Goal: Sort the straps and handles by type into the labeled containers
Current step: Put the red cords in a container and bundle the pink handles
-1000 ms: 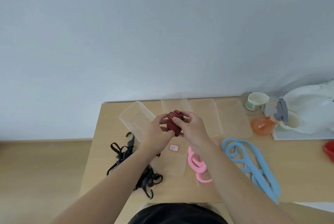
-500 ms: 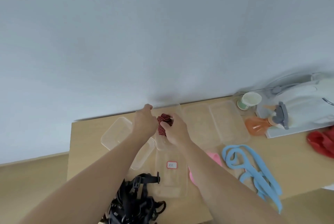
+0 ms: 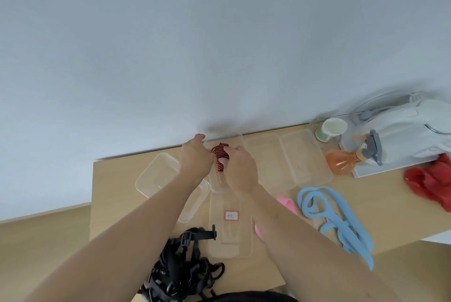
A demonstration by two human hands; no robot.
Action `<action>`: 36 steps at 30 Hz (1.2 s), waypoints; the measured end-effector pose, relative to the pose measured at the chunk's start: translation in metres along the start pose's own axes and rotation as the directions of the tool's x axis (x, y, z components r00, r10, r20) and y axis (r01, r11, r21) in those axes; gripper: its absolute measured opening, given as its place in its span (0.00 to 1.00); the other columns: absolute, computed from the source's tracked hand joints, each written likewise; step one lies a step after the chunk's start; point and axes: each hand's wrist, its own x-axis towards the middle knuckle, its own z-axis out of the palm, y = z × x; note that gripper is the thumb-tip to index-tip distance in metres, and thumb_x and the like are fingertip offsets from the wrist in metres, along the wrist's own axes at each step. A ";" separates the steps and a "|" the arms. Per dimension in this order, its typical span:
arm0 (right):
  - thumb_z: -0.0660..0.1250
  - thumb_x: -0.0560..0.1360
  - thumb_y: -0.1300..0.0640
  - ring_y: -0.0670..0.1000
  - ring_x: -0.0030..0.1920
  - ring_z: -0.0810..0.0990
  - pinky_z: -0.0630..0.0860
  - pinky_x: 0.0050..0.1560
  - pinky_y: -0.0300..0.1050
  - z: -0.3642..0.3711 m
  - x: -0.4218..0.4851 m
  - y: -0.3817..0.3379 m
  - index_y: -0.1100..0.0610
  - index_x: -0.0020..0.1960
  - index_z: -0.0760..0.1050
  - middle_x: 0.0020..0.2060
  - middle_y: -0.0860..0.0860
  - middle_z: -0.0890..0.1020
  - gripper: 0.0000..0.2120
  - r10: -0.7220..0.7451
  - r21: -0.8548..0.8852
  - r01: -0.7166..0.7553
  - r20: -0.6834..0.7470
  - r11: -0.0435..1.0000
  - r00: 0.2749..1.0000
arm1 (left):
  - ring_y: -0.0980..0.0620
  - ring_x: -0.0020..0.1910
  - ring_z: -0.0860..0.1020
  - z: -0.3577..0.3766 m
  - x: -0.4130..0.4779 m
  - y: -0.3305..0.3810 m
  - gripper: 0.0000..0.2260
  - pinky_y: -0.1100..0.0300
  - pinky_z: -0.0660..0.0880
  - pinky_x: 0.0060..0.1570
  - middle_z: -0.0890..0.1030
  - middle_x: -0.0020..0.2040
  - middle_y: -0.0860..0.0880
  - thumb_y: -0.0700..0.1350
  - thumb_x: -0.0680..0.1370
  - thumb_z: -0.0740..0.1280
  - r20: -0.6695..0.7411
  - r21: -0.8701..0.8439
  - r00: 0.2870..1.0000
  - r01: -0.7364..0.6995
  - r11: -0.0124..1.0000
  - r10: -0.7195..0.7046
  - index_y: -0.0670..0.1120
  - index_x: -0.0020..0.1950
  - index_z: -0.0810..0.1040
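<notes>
Moved toward worktop (image 3: 117,192) far edge: left grip (image 3: 195,157) and right grip (image 3: 240,170) both pinch red-black striped fabric strap (image 3: 219,151) at clear plastic container (image 3: 240,138).

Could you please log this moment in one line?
state: striped strap held over far container | right hand: grips strap | left hand: grip hidden | unsorted: black straps, blue strap

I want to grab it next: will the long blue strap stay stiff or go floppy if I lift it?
Probably floppy: the blue strap lies in loose loops and curls on the table. It likely feels light, being a thin flat band. It may dangle, since it is long.
</notes>
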 end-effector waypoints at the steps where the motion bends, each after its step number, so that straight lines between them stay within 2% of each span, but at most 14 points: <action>1: 0.66 0.80 0.56 0.58 0.56 0.80 0.74 0.54 0.49 -0.004 0.000 0.001 0.54 0.70 0.76 0.58 0.56 0.79 0.18 -0.019 0.007 0.019 0.019 1.000 1.000 | 0.40 0.59 0.77 0.002 -0.003 0.002 0.23 0.51 0.75 0.56 0.80 0.61 0.39 0.38 0.80 0.62 0.032 0.063 0.999 -0.017 0.998 0.015 0.41 0.75 0.68; 3: 0.67 0.79 0.60 0.58 0.55 0.80 0.75 0.54 0.50 -0.013 -0.007 0.002 0.56 0.67 0.78 0.57 0.56 0.80 0.17 -0.084 0.093 0.082 0.018 0.992 0.996 | 0.39 0.67 0.70 0.007 -0.015 0.007 0.27 0.51 0.67 0.65 0.71 0.69 0.39 0.42 0.80 0.63 0.084 0.225 0.995 -0.070 0.972 0.052 0.42 0.78 0.61; 5: 0.68 0.76 0.64 0.57 0.50 0.81 0.77 0.50 0.53 -0.024 -0.024 0.009 0.58 0.63 0.81 0.53 0.56 0.80 0.15 -0.144 0.175 0.153 -0.065 0.973 0.987 | 0.38 0.69 0.65 0.011 -0.031 0.009 0.29 0.49 0.64 0.68 0.67 0.71 0.41 0.44 0.78 0.66 0.029 0.316 0.996 -0.095 0.944 0.090 0.45 0.79 0.62; 8: 0.70 0.75 0.63 0.53 0.42 0.80 0.78 0.45 0.53 -0.038 -0.058 0.038 0.57 0.54 0.82 0.45 0.52 0.80 0.09 -0.134 0.188 0.167 -0.174 0.968 0.976 | 0.39 0.61 0.72 0.024 -0.067 0.010 0.22 0.46 0.69 0.59 0.74 0.64 0.43 0.43 0.75 0.71 -0.093 0.346 0.946 -0.261 0.901 0.310 0.46 0.69 0.75; 10: 0.71 0.75 0.60 0.50 0.40 0.79 0.78 0.47 0.51 -0.048 -0.082 0.068 0.56 0.53 0.82 0.44 0.50 0.81 0.07 -0.075 0.187 0.111 -0.189 0.976 0.979 | 0.41 0.53 0.78 0.041 -0.098 0.014 0.14 0.49 0.74 0.52 0.79 0.55 0.46 0.43 0.75 0.71 -0.059 0.293 0.912 -0.373 0.881 0.405 0.45 0.60 0.81; 13: 0.71 0.76 0.56 0.47 0.42 0.77 0.76 0.47 0.43 -0.067 -0.122 0.114 0.54 0.52 0.81 0.43 0.46 0.80 0.06 0.007 0.182 0.018 -0.136 0.983 0.991 | 0.47 0.51 0.79 0.078 -0.143 0.021 0.13 0.54 0.75 0.51 0.80 0.54 0.48 0.47 0.79 0.67 0.196 0.195 0.941 -0.312 0.930 0.275 0.45 0.62 0.79; 16: 0.70 0.77 0.53 0.43 0.38 0.76 0.71 0.40 0.34 -0.078 -0.156 0.153 0.52 0.48 0.79 0.38 0.43 0.78 0.03 0.029 0.190 -0.032 0.019 0.981 0.999 | 0.45 0.56 0.78 0.111 -0.174 0.024 0.20 0.55 0.74 0.55 0.77 0.60 0.45 0.50 0.80 0.66 0.300 0.288 0.949 -0.187 0.939 0.096 0.45 0.70 0.73; 20: 0.70 0.76 0.52 0.46 0.38 0.72 0.72 0.42 0.45 -0.077 -0.179 0.184 0.54 0.49 0.77 0.38 0.43 0.73 0.06 -0.083 0.176 0.044 0.216 0.983 0.973 | 0.42 0.64 0.72 0.135 -0.196 0.030 0.21 0.59 0.66 0.55 0.74 0.67 0.42 0.44 0.81 0.63 0.247 0.289 0.969 -0.089 0.953 0.015 0.41 0.73 0.68; 22: 0.70 0.75 0.50 0.45 0.44 0.72 0.69 0.45 0.42 -0.077 -0.178 0.185 0.50 0.57 0.77 0.45 0.41 0.70 0.11 -0.155 0.194 0.108 0.246 0.975 0.957 | 0.42 0.60 0.74 0.142 -0.196 0.031 0.18 0.56 0.70 0.54 0.76 0.63 0.41 0.45 0.81 0.64 0.150 0.247 0.988 0.002 0.969 -0.040 0.41 0.70 0.71; 25: 0.69 0.71 0.46 0.47 0.43 0.75 0.70 0.39 0.37 -0.069 -0.172 0.184 0.52 0.51 0.79 0.44 0.43 0.76 0.12 -0.246 0.188 0.200 0.270 0.962 0.931 | 0.47 0.48 0.75 0.145 -0.192 0.033 0.15 0.61 0.68 0.37 0.77 0.58 0.43 0.52 0.81 0.66 0.027 0.121 0.989 0.144 0.982 -0.148 0.42 0.61 0.79; 28: 0.67 0.75 0.52 0.46 0.35 0.74 0.71 0.34 0.36 -0.067 -0.167 0.186 0.58 0.48 0.76 0.37 0.46 0.76 0.09 -0.136 0.327 0.028 0.312 0.945 0.940 | 0.50 0.40 0.75 0.141 -0.190 0.038 0.12 0.61 0.68 0.32 0.81 0.49 0.45 0.51 0.80 0.70 -0.006 -0.022 0.984 0.178 0.984 -0.178 0.42 0.51 0.79; 30: 0.68 0.77 0.49 0.45 0.35 0.76 0.70 0.34 0.32 -0.077 -0.163 0.185 0.58 0.50 0.75 0.37 0.46 0.78 0.12 -0.053 0.478 -0.108 0.311 0.872 0.949 | 0.50 0.38 0.77 0.137 -0.191 0.043 0.10 0.60 0.71 0.34 0.81 0.43 0.47 0.47 0.78 0.73 0.038 -0.200 0.982 0.191 0.961 -0.187 0.40 0.49 0.79; 33: 0.71 0.77 0.50 0.47 0.47 0.83 0.79 0.47 0.42 -0.090 -0.154 0.190 0.54 0.59 0.76 0.48 0.47 0.84 0.14 0.053 0.628 -0.286 0.362 0.724 0.930 | 0.50 0.36 0.79 0.128 -0.196 0.054 0.08 0.58 0.76 0.34 0.82 0.40 0.45 0.38 0.77 0.74 0.125 -0.426 0.981 0.185 0.885 -0.145 0.38 0.54 0.81; 36: 0.72 0.77 0.52 0.50 0.43 0.86 0.82 0.48 0.48 -0.104 -0.144 0.194 0.55 0.58 0.81 0.46 0.51 0.87 0.12 0.078 0.705 -0.360 0.399 0.611 0.914 | 0.52 0.37 0.81 0.120 -0.199 0.067 0.11 0.59 0.77 0.36 0.81 0.42 0.45 0.38 0.78 0.72 0.187 -0.436 0.980 0.138 0.889 -0.060 0.44 0.60 0.83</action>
